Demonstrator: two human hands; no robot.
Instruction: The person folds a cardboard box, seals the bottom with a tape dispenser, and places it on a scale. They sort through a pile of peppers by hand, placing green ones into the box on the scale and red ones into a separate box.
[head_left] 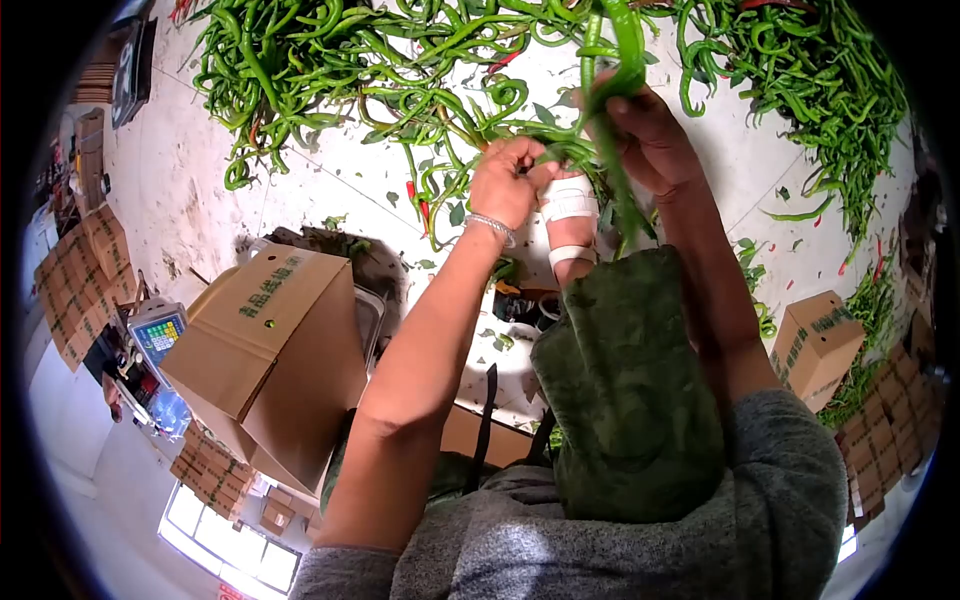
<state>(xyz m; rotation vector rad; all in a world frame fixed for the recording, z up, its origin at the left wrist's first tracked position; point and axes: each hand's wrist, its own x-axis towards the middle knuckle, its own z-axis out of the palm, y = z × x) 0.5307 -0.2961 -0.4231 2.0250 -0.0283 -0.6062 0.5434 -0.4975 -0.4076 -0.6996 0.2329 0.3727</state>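
Observation:
My right hand [652, 140] is closed around several long green chili peppers [627, 45], which stick up past the fingers. A blurred green length hangs below that hand. To its left, my left hand [505, 185], with a bracelet on the wrist, has its fingers bent and pinched together close to green peppers by my foot. What sits between those fingertips, if anything, is too small to make out. In front of both hands spreads a loose pile of long green chili peppers [400, 60], with a few red ones among them. My sandalled foot [568, 200] is between my forearms.
An open cardboard box [265, 320] stands at my left, beside a scale with a keypad [158, 338]. More peppers [825, 110] are heaped at the right, near a small carton [818, 345]. Leaf scraps litter the pale floor [340, 180]. Stacked cartons [85, 280] are at the far left.

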